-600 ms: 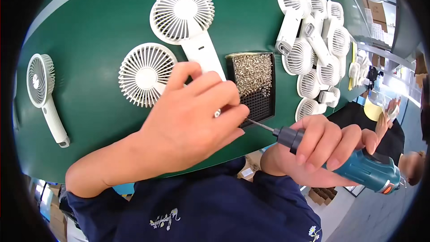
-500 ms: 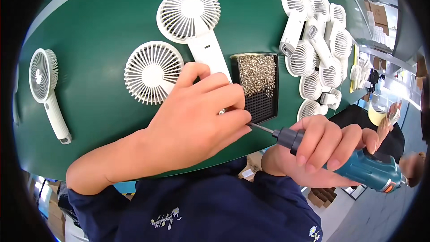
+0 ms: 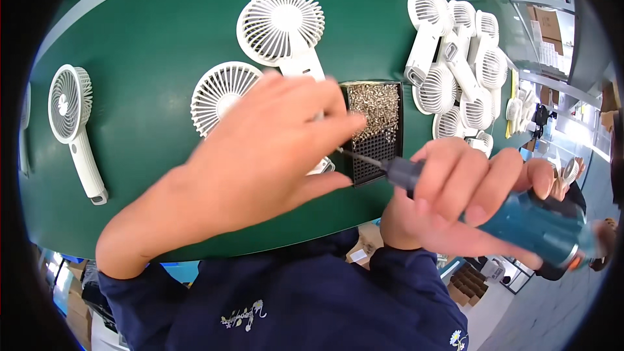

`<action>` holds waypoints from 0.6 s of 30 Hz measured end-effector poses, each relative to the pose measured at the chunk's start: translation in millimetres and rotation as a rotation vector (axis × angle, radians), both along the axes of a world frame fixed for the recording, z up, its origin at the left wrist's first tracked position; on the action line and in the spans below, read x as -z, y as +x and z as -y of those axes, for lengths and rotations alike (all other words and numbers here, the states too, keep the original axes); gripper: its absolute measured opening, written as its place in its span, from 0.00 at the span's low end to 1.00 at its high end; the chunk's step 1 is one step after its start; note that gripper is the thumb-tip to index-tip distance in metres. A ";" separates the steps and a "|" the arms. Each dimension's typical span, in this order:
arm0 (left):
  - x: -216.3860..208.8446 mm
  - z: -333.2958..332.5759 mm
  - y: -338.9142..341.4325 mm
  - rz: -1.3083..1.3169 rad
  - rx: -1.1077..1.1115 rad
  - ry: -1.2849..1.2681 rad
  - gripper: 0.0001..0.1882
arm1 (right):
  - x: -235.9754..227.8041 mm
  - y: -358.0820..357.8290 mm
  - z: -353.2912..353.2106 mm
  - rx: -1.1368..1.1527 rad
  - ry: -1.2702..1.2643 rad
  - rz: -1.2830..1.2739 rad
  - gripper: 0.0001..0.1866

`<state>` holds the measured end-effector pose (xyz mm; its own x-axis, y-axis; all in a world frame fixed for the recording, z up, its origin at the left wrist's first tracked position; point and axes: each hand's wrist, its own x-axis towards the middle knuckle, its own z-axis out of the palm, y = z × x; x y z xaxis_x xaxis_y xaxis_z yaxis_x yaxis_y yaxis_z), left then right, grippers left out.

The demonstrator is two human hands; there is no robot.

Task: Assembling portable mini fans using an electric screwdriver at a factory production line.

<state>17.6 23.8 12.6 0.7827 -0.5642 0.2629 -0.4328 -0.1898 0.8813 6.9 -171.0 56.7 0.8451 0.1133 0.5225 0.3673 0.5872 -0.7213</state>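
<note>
My right hand [image 3: 465, 195] is wrapped round a teal electric screwdriver [image 3: 533, 227] with a dark nose. Its thin bit points left, the tip close to my left hand [image 3: 273, 136]. That hand is smeared by motion, palm down, thumb and forefinger apart. A small shiny bit shows among its curled fingers, too small to make out. Beneath it lies a white handheld fan [image 3: 221, 91], partly covered; a white handle end [image 3: 323, 166] shows below the fingers. Beyond lies another white handheld fan [image 3: 283, 23], its handle running under my fingertips.
A black perforated tray [image 3: 383, 146] with many small screws [image 3: 374, 104] sits right of my left hand. Several white fans [image 3: 448, 65] are heaped at the right. One more fan [image 3: 71, 110] lies far left on the green table [image 3: 149, 32]. Other people are at the right.
My left thumb and forefinger have parted from the bit tip, and that hand has risen slightly. The screwdriver has shifted left and a little up. The view has shifted slightly.
</note>
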 end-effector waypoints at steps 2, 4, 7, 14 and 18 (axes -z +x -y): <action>-7.9 -8.3 9.4 0.234 -0.124 0.336 0.28 | 6.0 -1.6 -9.5 0.027 -0.076 0.028 0.36; -3.9 -14.4 14.5 0.261 -0.120 0.330 0.29 | 9.2 -3.1 -15.1 0.051 -0.162 0.047 0.37; 5.0 -17.2 15.0 0.295 -0.100 0.396 0.26 | 17.0 -3.7 -16.5 0.045 -0.195 0.020 0.38; 20.8 -16.8 11.3 0.296 -0.093 0.460 0.17 | 34.5 -1.2 -20.4 0.031 -0.220 0.019 0.39; 19.5 -15.4 11.7 0.313 -0.072 0.508 0.16 | 34.7 -1.7 -20.9 0.026 -0.230 0.054 0.39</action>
<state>29.3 39.2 -6.9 0.7526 -0.6281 0.1979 -0.6274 -0.5926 0.5052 5.2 -150.1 22.0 0.8206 0.2126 0.5304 0.4223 0.3996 -0.8136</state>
